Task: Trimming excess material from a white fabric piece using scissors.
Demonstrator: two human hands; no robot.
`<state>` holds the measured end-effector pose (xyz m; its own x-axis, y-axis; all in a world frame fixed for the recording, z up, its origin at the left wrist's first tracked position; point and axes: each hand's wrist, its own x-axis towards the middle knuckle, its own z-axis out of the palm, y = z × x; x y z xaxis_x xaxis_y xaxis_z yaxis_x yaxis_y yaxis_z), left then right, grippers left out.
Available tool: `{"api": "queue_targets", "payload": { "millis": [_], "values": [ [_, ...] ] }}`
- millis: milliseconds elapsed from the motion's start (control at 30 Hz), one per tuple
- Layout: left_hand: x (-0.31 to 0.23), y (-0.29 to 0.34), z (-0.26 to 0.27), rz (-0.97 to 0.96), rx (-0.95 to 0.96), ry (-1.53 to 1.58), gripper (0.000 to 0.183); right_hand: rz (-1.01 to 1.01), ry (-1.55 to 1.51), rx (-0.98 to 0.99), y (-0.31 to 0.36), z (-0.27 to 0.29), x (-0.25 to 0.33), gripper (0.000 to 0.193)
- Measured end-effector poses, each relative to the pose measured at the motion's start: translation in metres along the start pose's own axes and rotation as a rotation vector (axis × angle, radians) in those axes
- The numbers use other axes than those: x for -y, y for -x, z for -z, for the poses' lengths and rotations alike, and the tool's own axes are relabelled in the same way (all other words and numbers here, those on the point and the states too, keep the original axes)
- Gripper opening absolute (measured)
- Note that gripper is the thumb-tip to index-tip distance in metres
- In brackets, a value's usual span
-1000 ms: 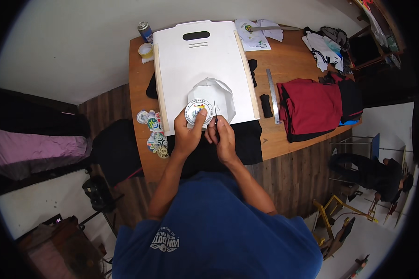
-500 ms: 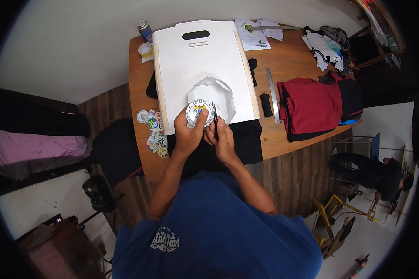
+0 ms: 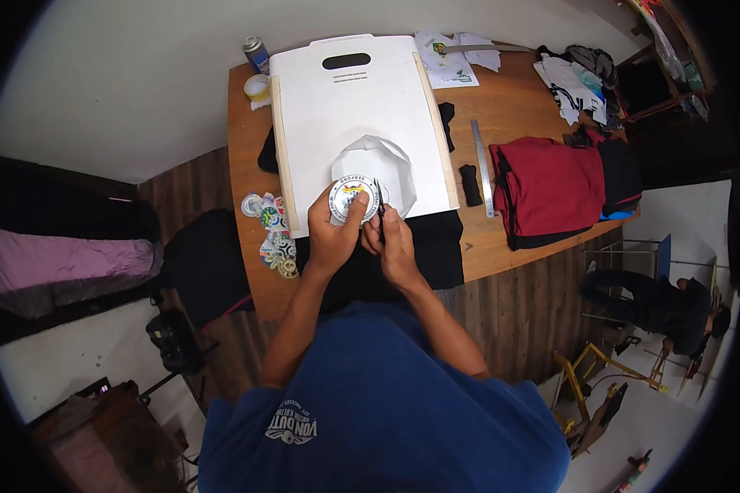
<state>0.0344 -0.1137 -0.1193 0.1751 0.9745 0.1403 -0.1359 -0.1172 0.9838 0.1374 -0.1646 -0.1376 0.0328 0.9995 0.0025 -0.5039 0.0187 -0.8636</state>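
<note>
My left hand pinches a round printed emblem, white with a dark ring of lettering and a coloured centre, thumb across its face. Dark-handled scissors are held in my right hand, their blades pointing away from me along the emblem's right edge. Right behind both hands, a faceted white paper tray rests on the white board. Several round colourful emblems lie in a loose pile on the table to the left. Black cloth lies under my wrists.
On the wooden table a metal ruler lies beside folded maroon cloth. A spray can and a yellow-rimmed tub stand far left. Printed sheets lie at the back. Another person is off to the right.
The emblem has turned slightly in my left hand. The scissors have shifted a little against its edge; the rest looks the same.
</note>
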Motion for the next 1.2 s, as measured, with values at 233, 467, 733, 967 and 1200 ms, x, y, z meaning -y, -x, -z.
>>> {"api": "queue_targets", "payload": {
  "millis": [233, 467, 733, 967, 1200],
  "values": [
    [-0.006, 0.000, -0.002, 0.019, 0.010, 0.040, 0.013, -0.001, 0.009, -0.005, 0.001, 0.000, -0.001, 0.037],
    [-0.005, 0.001, -0.002, 0.036, 0.004, 0.042, 0.012, -0.004, 0.012, -0.014, 0.002, 0.001, -0.004, 0.037],
    [-0.005, 0.002, -0.001, 0.055, 0.013, 0.052, 0.013, -0.006, 0.005, -0.023, 0.001, 0.001, -0.004, 0.038],
    [0.003, 0.002, 0.001, 0.052, 0.004, 0.021, 0.015, -0.019, -0.008, -0.033, 0.001, 0.003, -0.003, 0.038],
    [0.004, 0.003, 0.003, 0.079, 0.030, 0.043, 0.015, -0.007, -0.062, -0.088, -0.001, 0.006, -0.002, 0.034]
  ]
}}
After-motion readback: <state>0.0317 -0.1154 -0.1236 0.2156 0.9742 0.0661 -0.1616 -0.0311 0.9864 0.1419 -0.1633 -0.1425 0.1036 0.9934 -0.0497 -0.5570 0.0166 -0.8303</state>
